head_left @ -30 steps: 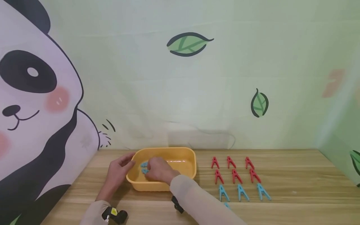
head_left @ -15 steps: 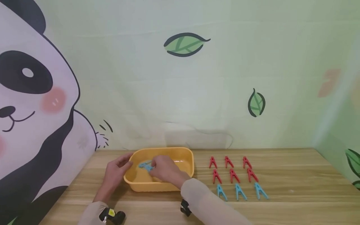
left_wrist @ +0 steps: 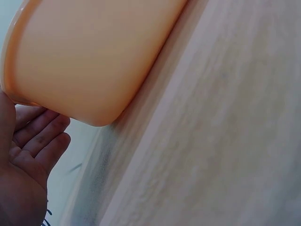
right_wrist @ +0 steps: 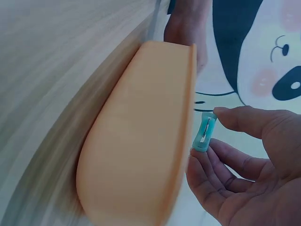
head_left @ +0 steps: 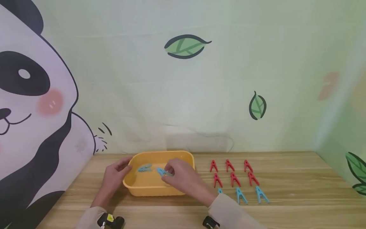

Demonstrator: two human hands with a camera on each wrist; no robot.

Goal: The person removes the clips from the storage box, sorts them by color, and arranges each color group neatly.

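A yellow plastic basin (head_left: pixel 154 191) stands on the wooden table. My left hand (head_left: pixel 112 178) holds its left end, thumb at the rim and fingers against the outside wall, as the left wrist view shows. Over the basin's inside, my right hand (head_left: pixel 181 175) pinches a blue clothespin (head_left: pixel 161 171) between thumb and fingers. The right wrist view shows that clothespin (right_wrist: pixel 204 132) end-on, beside the basin's rim (right_wrist: pixel 190 108). Further blue clothespins (head_left: pixel 145 168) lie at the left inside the basin; how many is hard to tell.
Right of the basin lie two rows of red clothespins (head_left: pixel 232 179). In front of them is a row of blue clothespins (head_left: pixel 241 195), its left one partly hidden by my right forearm. A printed cloth wall (head_left: pixel 200 95) stands behind the table (head_left: pixel 300 178).
My right hand has lifted one blue clothespin from the others in the basin and moved it right. The left hand keeps its place on the basin. The head view has shifted slightly.
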